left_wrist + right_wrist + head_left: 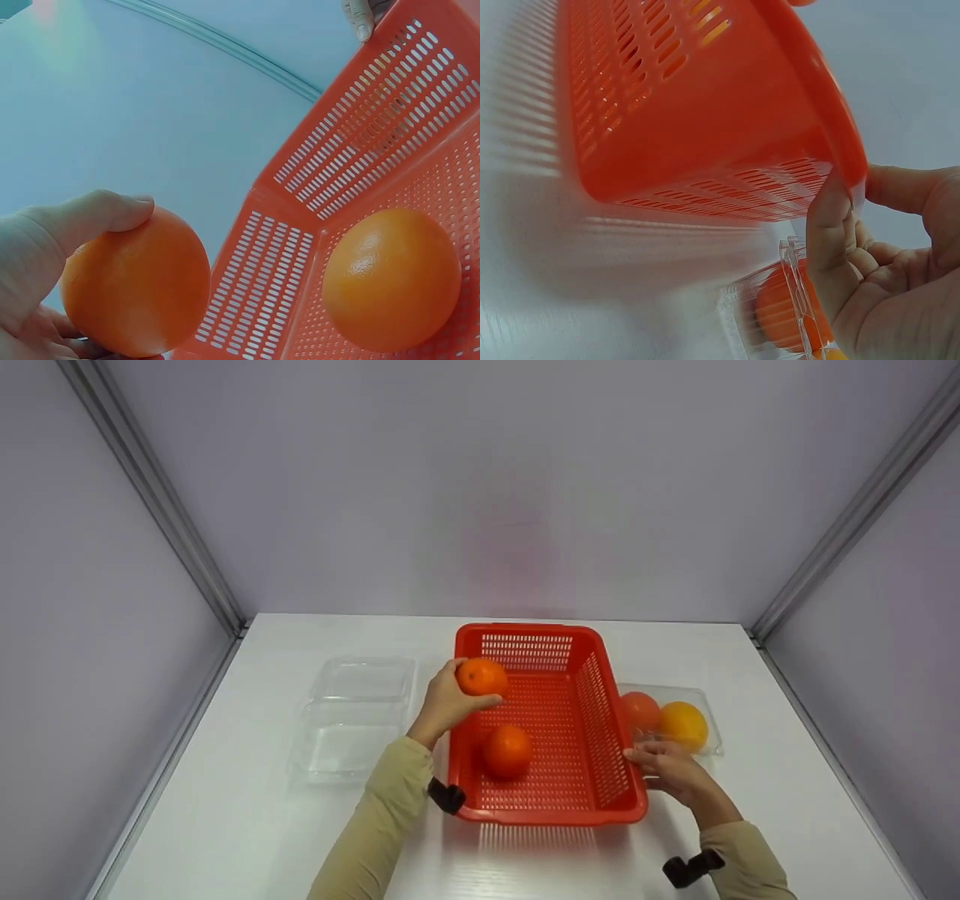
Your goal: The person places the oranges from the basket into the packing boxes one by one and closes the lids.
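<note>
My left hand [448,699] grips an orange [482,677] over the left side of a red plastic basket [551,816]. In the left wrist view the thumb lies on top of that orange [139,281], with fingers beneath it. A second orange [508,751] rests on the basket floor, towards the near left. My right hand [675,771] pinches the basket's right rim between thumb and fingers, as the right wrist view shows. Just beyond that hand, a clear plastic box [709,706] holds a reddish-looking fruit [640,711] and a yellow-orange one [683,725].
An opened clear plastic clamshell box [356,727] lies left of the basket on the white table [225,810]. Grey panels stand behind the table [487,510] and on both sides.
</note>
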### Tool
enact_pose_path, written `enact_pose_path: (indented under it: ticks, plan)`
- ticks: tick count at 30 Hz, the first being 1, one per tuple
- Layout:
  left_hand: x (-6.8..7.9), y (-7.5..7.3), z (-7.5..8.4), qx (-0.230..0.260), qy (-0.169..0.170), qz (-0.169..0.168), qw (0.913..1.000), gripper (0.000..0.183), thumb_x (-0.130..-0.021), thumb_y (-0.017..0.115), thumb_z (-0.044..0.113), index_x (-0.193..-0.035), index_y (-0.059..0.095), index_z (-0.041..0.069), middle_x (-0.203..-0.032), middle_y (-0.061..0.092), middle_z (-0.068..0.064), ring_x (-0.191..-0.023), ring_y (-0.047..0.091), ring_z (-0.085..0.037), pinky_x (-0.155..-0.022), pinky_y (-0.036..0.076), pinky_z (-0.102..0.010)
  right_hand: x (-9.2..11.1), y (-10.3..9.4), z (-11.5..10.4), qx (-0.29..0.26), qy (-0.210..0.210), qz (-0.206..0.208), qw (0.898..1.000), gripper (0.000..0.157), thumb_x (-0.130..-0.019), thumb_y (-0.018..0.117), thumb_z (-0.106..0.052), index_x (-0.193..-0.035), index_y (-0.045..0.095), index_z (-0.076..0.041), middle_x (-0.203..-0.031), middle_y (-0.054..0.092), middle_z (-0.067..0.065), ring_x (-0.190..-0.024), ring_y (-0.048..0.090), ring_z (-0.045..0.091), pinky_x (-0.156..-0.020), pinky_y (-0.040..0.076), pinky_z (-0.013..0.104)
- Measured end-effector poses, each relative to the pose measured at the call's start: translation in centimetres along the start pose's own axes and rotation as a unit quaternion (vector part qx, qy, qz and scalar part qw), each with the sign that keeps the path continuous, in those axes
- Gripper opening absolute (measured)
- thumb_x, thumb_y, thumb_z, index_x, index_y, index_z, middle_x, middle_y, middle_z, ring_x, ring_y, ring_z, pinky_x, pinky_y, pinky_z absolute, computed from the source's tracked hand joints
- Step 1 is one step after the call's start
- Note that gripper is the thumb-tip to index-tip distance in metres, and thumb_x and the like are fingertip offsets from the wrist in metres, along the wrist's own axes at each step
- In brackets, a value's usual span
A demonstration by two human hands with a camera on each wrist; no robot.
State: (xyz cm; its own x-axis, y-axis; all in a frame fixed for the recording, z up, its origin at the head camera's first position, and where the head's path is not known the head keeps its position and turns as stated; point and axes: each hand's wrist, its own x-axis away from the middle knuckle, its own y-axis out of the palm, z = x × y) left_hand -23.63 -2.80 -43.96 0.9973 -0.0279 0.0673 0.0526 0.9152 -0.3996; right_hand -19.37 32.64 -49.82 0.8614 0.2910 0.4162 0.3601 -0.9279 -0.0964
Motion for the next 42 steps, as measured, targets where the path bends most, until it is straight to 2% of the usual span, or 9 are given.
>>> enact_pose_path:
  ticks: [8,23,34,42]
  plan:
    - [0.1,-0.4,-0.3,0.005,-0.005,0.003,1.0,0.082,-0.073,0.083,0.025,-0.139,0.041,0.001,-0.134,0.055,-0.02,-0.121,0.057,-0.032,-0.103,0.047,-0.047,-0.2,-0.2,0.2,-0.012,0.001,-0.006,1.0,0.014,-0.099,0.052,-0.02,-0.095,0.064,-0.012,-0.083,0.07,-0.011,-0.079,0.067,0.005,-0.072,0.056,0.024]
    - [0.5,-1.2,-0.8,0.042,-0.017,0.006,0.999,0.083,-0.073,0.082,0.027,-0.14,0.041,0.002,-0.135,0.055,-0.018,-0.121,0.056,-0.031,-0.104,0.047,-0.047,0.3,0.1,-0.2,-0.008,-0.002,0.005,1.0,0.016,-0.096,0.058,-0.026,-0.098,0.065,-0.012,-0.086,0.072,-0.01,-0.081,0.067,0.005,-0.074,0.056,0.025]
    - [0.6,-1.9,-1.2,0.039,-0.016,0.015,0.999,0.081,-0.073,0.082,0.025,-0.139,0.042,0.003,-0.135,0.055,-0.018,-0.121,0.056,-0.032,-0.104,0.047,-0.047,0.3,0.0,-0.1,0.0,-0.009,0.001,1.0,0.026,-0.097,0.056,-0.026,-0.109,0.061,-0.003,-0.088,0.071,-0.01,-0.083,0.067,0.005,-0.075,0.057,0.025]
    - [0.6,-2.3,-1.3,0.046,-0.032,0.017,0.9983,0.085,-0.072,0.083,0.028,-0.141,0.04,0.004,-0.137,0.054,-0.018,-0.122,0.055,-0.031,-0.106,0.045,-0.047,0.3,0.0,-0.1,-0.013,-0.004,-0.003,1.0,0.016,-0.097,0.057,-0.026,-0.099,0.065,-0.012,-0.086,0.071,-0.011,-0.082,0.066,0.004,-0.075,0.056,0.025]
